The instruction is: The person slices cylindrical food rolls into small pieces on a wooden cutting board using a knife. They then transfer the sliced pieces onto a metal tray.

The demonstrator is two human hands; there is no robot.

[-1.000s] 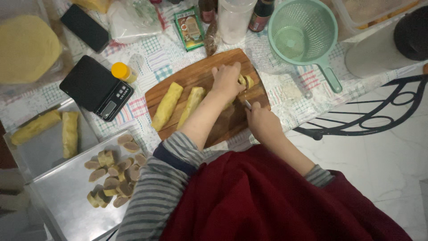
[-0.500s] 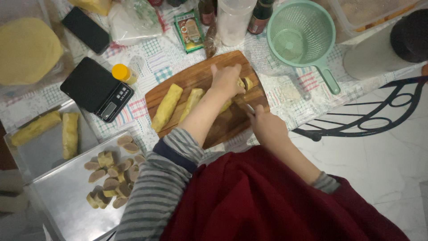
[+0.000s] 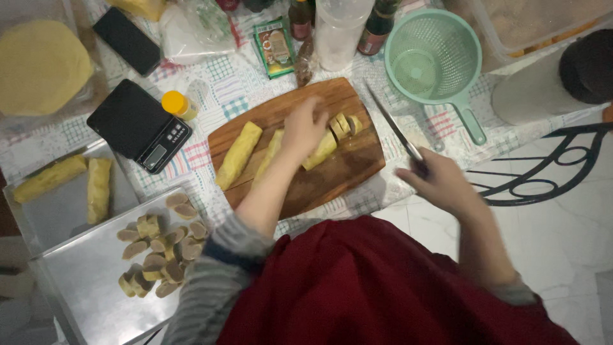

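A wooden cutting board (image 3: 348, 169) lies on the checked tablecloth. On it are one whole yellow dough roll (image 3: 239, 154) and a second roll (image 3: 319, 151) partly cut, with a few cut slices (image 3: 343, 124) at its far end. My left hand (image 3: 304, 128) rests on the cut roll, fingers curled over it. My right hand (image 3: 440, 182) is off the board's right edge and grips a knife (image 3: 394, 128) by the handle, blade pointing away over the table.
A metal tray (image 3: 83, 287) at lower left holds several cut slices (image 3: 159, 250); another tray (image 3: 60, 214) holds two rolls. A black kitchen scale (image 3: 137, 124), green strainer (image 3: 434, 57), bottles, a phone, round dough (image 3: 41, 67) and containers crowd the table's far side.
My right hand has pulled the knife off the roll and moved right, beyond the board's edge. My left hand stays on the partly cut roll.
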